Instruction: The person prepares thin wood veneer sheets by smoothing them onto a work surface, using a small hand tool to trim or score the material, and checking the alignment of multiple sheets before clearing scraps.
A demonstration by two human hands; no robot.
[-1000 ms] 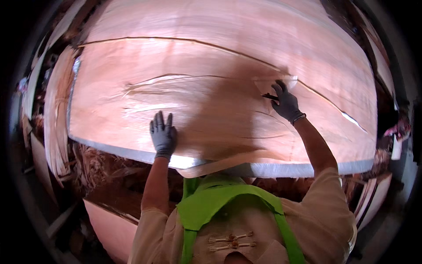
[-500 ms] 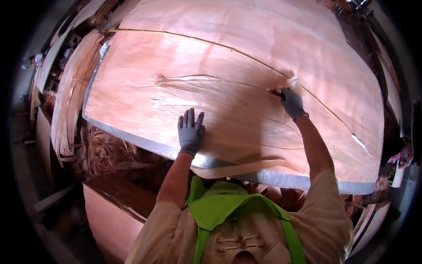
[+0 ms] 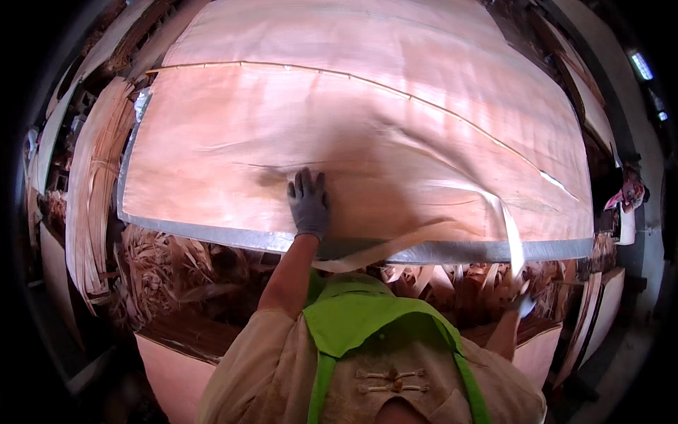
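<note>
A large, thin sheet of pinkish wood veneer (image 3: 233, 184) lies before me, wrinkled and split near its middle. My left hand (image 3: 309, 206), in a grey glove, rests on it with the palm down and fingers stretched out. Down past the front edge at the right is my right hand (image 3: 523, 305), smeared by motion. A pale veneer strip (image 3: 511, 237) runs from the sheet over the edge down to that hand, which appears closed round its end. Another loose flap of veneer (image 3: 385, 249) curls over the front edge near my chest.
A thin bamboo stick (image 3: 367, 82) lies across the sheet beyond my hands. Under the sheet shows a grey metal table edge (image 3: 205, 232). Below it are heaped veneer scraps (image 3: 180, 272). Stacked veneer (image 3: 95, 191) stands at the left, and more boards (image 3: 593, 318) lean at the right.
My right hand has swung from the far middle of the sheet down past its front edge, drawing out a veneer strip. My left hand stays flat on the sheet.
</note>
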